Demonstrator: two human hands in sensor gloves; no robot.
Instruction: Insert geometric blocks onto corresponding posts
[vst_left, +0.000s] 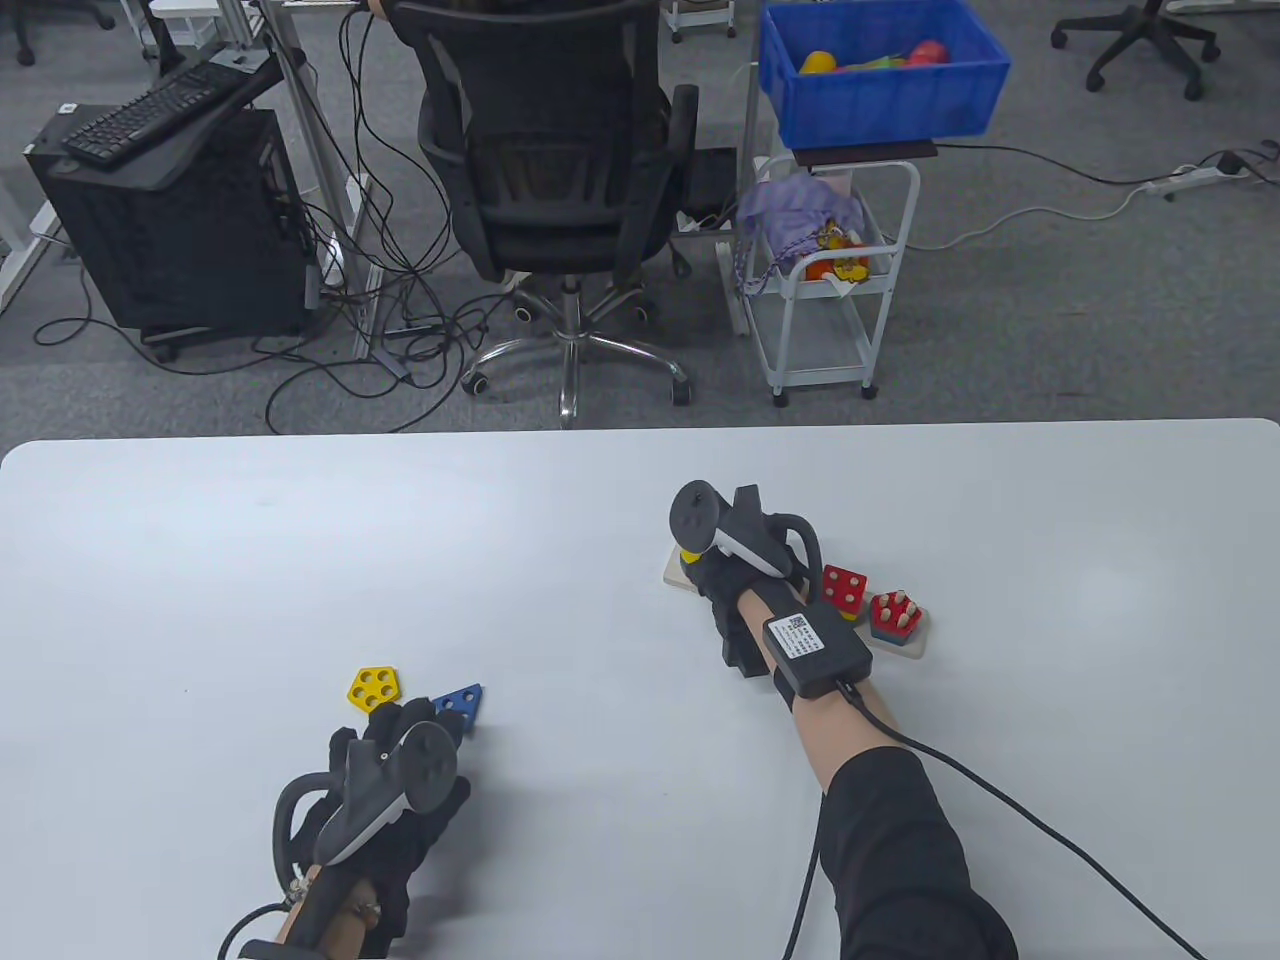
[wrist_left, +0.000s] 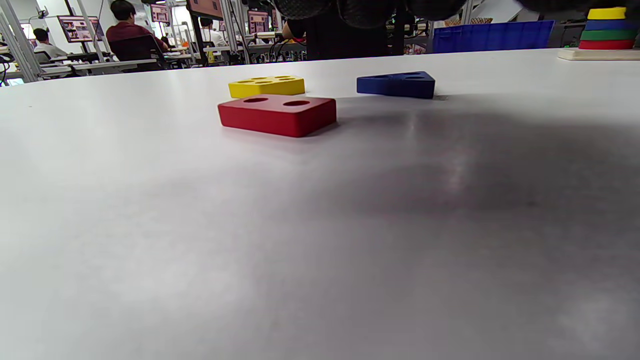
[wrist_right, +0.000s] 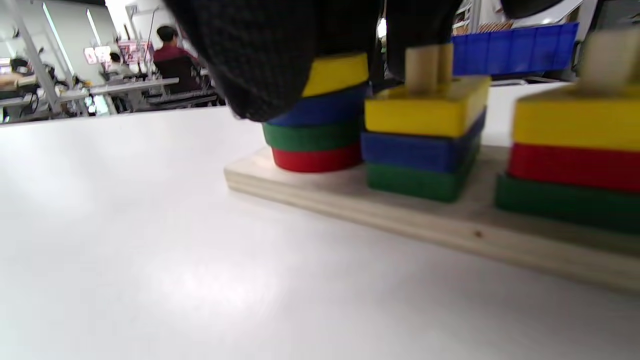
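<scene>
Table view — right hand (vst_left: 745, 570) sits over the near-left end of the wooden post board (vst_left: 905, 645); judged step: seating a yellow round block (vst_left: 690, 556). Whether its fingers clamp it, cannot tell. Left hand (vst_left: 400, 770) rests on the surface, covering a loose piece; grip unclear.

Left wrist view — red two-hole block (wrist_left: 277, 115), yellow pentagon block (wrist_left: 266, 86) and blue triangle block (wrist_left: 396, 84) lie loose, well apart from the board. Fingers barely in frame.

Right wrist view — glove hides the post top; the yellow block looks tilted. Next: press it level, release.
</scene>
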